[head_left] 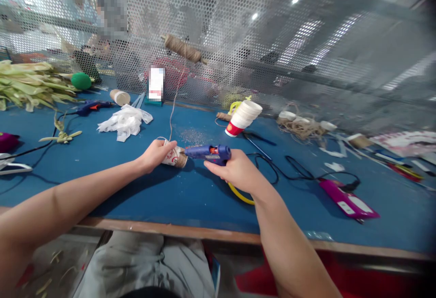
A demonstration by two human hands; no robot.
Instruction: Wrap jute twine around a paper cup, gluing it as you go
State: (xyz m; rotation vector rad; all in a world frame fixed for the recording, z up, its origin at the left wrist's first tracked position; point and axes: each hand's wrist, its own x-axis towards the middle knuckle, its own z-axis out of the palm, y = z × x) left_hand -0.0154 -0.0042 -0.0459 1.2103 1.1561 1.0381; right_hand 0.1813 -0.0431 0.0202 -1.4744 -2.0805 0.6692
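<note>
My left hand [156,153] is wrapped round a paper cup [174,157] lying on its side on the blue table [190,193], its lower part bound in brown twine. A strand of twine [173,102] runs up from the cup to a twine spool [184,48] on the mesh wall. My right hand [236,171] grips a blue glue gun [209,152], whose nozzle touches the cup's wrapped end. A yellow ring [240,196] lies under my right wrist.
A stack of paper cups [243,117] lies behind the gun, with a black cable [293,173] and a magenta power strip [347,200] to the right. White plastic [124,121], a second glue gun [90,106], a green ball [81,80] and dried leaves [30,84] sit at the left. A person sits behind the mesh.
</note>
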